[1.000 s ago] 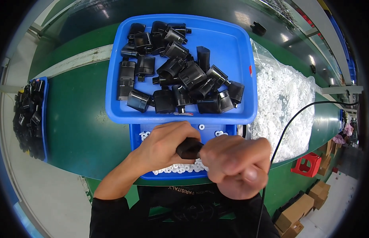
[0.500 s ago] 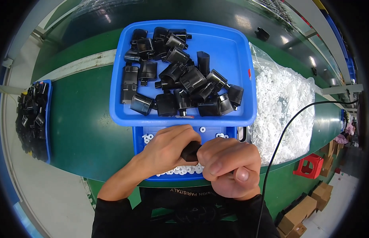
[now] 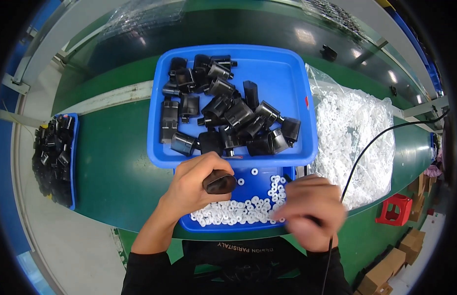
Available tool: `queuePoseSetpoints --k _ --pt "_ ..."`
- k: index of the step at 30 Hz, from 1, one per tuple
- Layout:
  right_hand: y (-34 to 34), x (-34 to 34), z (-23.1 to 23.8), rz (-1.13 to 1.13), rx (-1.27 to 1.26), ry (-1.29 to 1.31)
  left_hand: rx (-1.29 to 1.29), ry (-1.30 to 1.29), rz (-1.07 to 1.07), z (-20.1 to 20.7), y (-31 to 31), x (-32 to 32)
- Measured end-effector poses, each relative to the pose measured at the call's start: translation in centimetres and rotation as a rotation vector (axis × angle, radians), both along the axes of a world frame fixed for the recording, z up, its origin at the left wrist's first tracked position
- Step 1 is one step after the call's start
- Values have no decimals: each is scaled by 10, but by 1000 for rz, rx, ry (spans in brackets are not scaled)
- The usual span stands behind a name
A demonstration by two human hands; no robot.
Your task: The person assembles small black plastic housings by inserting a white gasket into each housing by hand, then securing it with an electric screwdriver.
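Observation:
My left hand (image 3: 191, 183) is wrapped round a black plastic housing (image 3: 219, 182), its end facing up over the lower blue tray (image 3: 228, 229). My right hand (image 3: 312, 209), smeared by motion, is curled at that tray's right edge. A dark tip (image 3: 288, 178) pokes out above its fingers, and more dark shows in the curl; what it is cannot be made out. Small white washers (image 3: 238, 211) lie heaped along the tray's near side. Behind it, an upper blue tray (image 3: 282, 160) holds several black housings (image 3: 239, 113), mostly in its left and near parts.
A clear plastic bag of white washers (image 3: 351, 137) lies right of the trays. A black cable (image 3: 362, 150) runs down past my right hand. Another tray of black parts (image 3: 54, 157) stands far left. On the floor at right are a red stool (image 3: 395, 209) and cardboard boxes (image 3: 383, 268).
My hands have come apart: the right has moved right, away from the black housing, while the left keeps it. More washers show between them. The whole view has shifted slightly.

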State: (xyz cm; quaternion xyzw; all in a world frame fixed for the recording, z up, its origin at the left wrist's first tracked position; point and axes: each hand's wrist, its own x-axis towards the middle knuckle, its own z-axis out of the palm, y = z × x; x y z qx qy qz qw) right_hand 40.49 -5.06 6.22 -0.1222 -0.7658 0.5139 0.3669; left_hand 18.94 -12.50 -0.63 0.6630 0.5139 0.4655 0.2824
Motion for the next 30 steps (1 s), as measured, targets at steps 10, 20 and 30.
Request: queuePoseSetpoints --k 10,20,30 --pt "-8 -2 -68 -85 751 -775 -133 126 315 40 42 -31" --pt "-11 -4 -89 -298 902 -800 -146 630 479 17 239 -164" --pt "-19 -6 -85 -312 886 -690 -495 734 377 -11 254 -185"
